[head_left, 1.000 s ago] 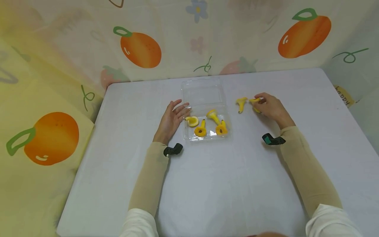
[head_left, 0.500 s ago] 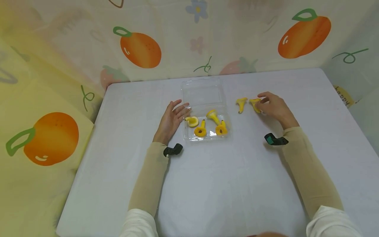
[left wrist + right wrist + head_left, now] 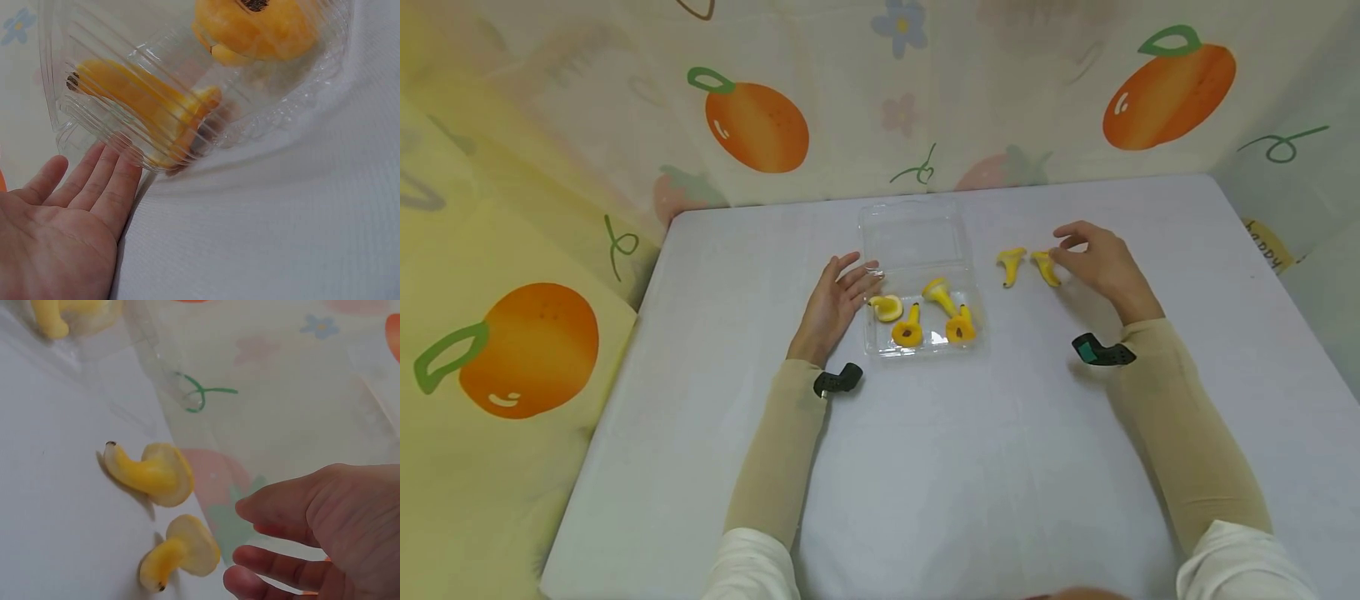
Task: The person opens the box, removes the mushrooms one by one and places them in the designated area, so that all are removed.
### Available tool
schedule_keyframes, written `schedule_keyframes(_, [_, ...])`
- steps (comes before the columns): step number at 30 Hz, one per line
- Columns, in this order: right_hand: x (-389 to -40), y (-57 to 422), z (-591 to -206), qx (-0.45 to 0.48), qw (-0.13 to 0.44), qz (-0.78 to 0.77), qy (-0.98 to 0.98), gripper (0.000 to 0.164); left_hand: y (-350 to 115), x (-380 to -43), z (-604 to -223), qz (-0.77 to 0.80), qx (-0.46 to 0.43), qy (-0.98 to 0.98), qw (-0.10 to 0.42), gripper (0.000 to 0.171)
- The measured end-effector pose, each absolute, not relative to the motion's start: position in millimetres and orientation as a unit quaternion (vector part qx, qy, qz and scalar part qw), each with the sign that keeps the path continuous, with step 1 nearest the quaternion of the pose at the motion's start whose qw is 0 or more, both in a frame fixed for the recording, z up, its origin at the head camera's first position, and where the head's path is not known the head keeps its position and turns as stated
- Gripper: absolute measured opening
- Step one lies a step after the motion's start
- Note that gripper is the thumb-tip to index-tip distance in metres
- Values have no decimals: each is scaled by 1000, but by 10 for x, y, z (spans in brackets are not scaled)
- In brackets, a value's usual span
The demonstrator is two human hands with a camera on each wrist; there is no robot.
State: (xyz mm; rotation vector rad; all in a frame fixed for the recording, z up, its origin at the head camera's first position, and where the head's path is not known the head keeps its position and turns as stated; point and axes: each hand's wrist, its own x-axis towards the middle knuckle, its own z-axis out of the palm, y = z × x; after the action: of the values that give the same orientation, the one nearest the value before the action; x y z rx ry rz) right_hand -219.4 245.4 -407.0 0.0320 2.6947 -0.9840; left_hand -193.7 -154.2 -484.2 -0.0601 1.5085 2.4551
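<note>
My left hand (image 3: pixel 831 307) lies palm up with extended fingers, fingertips at the left wall of a clear plastic clamshell box (image 3: pixel 913 236). Several yellow trumpet-shaped mushrooms (image 3: pixel 907 333) lie in its base, and the lid is folded back. Through the plastic, the left wrist view shows one mushroom (image 3: pixel 119 87) right by those fingertips. On the table to the right of the box are two more, a left mushroom (image 3: pixel 1011 265) and a right mushroom (image 3: pixel 1045 268). Beside the right one hovers my right hand (image 3: pixel 1108 271), fingers loosely bent and thumb apart, holding nothing in the right wrist view.
A white-covered table (image 3: pixel 962 467) spreads beneath everything. Behind it hangs a curtain (image 3: pixel 835 108) printed with fruit and flowers, which continues along the left side. Each wrist bears a black camera mount, such as the right mount (image 3: pixel 1103 350).
My right hand has let go of the right mushroom, then risen and drawn back to the right. That mushroom now stands apart on the table. The left hand and the box have stayed put.
</note>
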Motion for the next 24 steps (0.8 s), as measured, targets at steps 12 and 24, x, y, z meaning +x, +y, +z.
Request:
schedule_keyframes(12, [-2139, 2268, -3873, -8, 111, -352, 929, 52, -1551, -1949, -4837, 846, -15, 517, 133, 58])
schedule_keyframes(24, [-2072, 2030, -3671, -29, 95, -374, 922, 51, -1537, -1938, -4832, 847, -21, 516, 127, 66])
